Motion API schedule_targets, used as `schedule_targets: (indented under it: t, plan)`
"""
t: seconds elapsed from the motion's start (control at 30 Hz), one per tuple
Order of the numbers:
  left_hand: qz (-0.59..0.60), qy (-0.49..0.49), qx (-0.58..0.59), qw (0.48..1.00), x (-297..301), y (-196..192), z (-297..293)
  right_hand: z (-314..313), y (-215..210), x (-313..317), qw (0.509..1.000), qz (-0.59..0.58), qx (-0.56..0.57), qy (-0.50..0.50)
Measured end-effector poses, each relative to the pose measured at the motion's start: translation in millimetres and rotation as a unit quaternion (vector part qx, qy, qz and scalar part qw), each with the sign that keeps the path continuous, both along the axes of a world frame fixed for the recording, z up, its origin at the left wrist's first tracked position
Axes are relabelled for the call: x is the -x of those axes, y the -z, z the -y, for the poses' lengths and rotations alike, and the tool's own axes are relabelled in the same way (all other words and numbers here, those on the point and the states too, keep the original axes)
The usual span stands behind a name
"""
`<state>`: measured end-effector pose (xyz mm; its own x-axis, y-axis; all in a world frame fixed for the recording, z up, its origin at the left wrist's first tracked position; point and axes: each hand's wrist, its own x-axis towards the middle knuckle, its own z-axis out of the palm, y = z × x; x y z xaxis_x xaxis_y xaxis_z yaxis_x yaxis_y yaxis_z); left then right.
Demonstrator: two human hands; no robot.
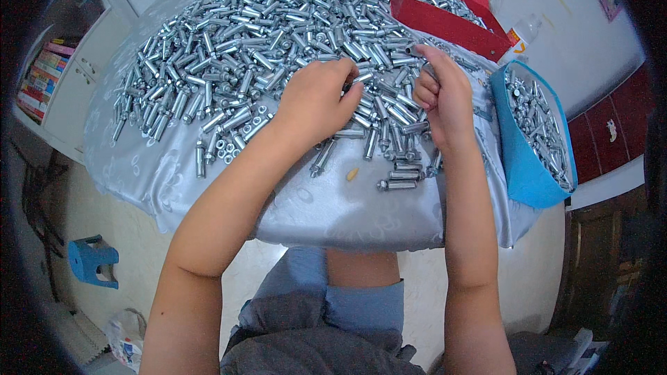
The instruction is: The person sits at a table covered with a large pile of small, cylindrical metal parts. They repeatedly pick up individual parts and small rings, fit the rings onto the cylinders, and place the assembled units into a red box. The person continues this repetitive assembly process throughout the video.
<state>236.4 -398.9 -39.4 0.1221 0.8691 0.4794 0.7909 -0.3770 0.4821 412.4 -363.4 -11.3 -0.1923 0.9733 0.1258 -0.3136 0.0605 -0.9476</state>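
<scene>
A wide heap of silver sleeve anchor bolts point(278, 31) covers much of the table. Over its near part is my left hand point(316, 101), fingers curled down, thumb and forefinger close together. Whatever it may hold is hidden from view. To the right, my right hand point(446, 97) is raised with its fingers closed around an anchor bolt point(410, 49), whose end shows by the forefinger. Several loose nuts point(224, 146) lie left of my left forearm. A short row of anchor bolts point(401, 185) lies near the table's front, below my hands.
A blue container point(515, 160) full of bolts stands at the right edge. Behind it are a red box point(445, 24) of bolts and a clear bottle point(525, 31). A grey satin cloth point(306, 219) covers the table. A blue stool point(93, 260) stands on the floor at left.
</scene>
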Motion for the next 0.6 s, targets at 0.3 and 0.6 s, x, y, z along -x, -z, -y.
schedule_targets:
  t: [0.3,0.6]
  plan:
    - [-0.004,0.01,0.004,1.0,-0.4,-1.8,0.3,-2.9,7.9,-0.8,0.996,0.061,-0.045,0.046]
    - [0.012,0.015,0.015,1.0,1.0,0.1,-1.3,0.0,1.7,6.0,0.996,0.064,-0.034,0.046]
